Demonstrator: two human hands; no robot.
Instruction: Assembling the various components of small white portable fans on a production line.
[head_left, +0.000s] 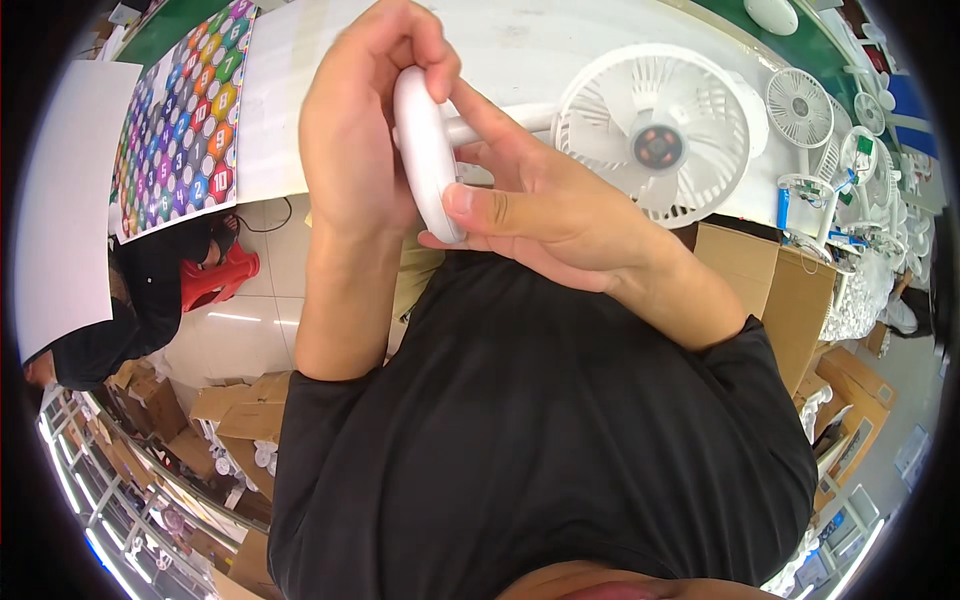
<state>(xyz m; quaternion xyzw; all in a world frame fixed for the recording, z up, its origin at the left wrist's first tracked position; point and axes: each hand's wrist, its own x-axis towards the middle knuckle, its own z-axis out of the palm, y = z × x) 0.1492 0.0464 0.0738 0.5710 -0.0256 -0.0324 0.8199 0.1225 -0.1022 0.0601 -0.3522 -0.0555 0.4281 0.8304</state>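
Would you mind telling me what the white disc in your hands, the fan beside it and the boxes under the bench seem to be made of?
Disc: seemingly moulded plastic, smooth and slightly glossy, judging by its even white rim with soft highlights.
Fan: likewise white plastic, with thin moulded grille ribs and translucent-looking blades.
Boxes: cardboard, matte brown with folded flaps.

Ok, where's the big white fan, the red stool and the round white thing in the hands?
big white fan (655, 135), head view, on its front grille.
red stool (215, 278), head view, on its seat.
round white disc (425, 150), head view, on its rim.
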